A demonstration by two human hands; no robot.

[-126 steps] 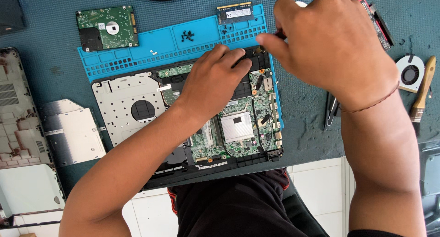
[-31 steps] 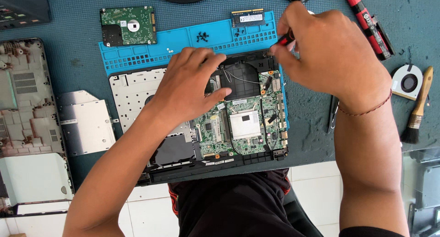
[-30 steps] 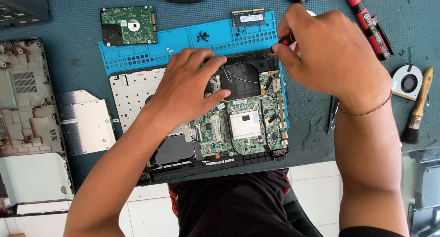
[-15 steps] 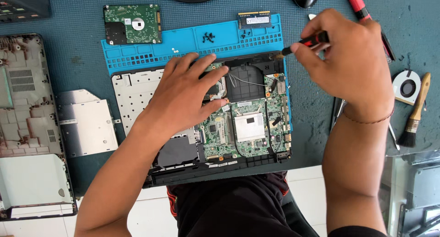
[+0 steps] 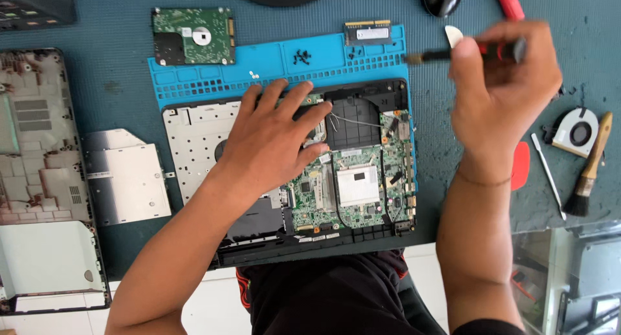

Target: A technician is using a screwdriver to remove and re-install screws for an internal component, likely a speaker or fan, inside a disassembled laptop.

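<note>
While our left hand (image 5: 275, 141) lies flat, fingers spread, on the opened laptop chassis (image 5: 291, 179), gripping nothing, our right hand (image 5: 501, 82) is closed around a red-and-black screwdriver (image 5: 466, 52), held sideways above the teal mat, its tip pointing left just past the chassis's top right corner. We see the green motherboard (image 5: 352, 186) exposed beside our left palm. A blue silicone tray (image 5: 278, 69) underneath holds small black screws (image 5: 301, 56).

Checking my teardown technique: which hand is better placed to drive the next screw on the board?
Probably the right hand: it already grips the screwdriver, lifted beside the opened laptop. The left hand lies flat on the board, steadying it.
</note>
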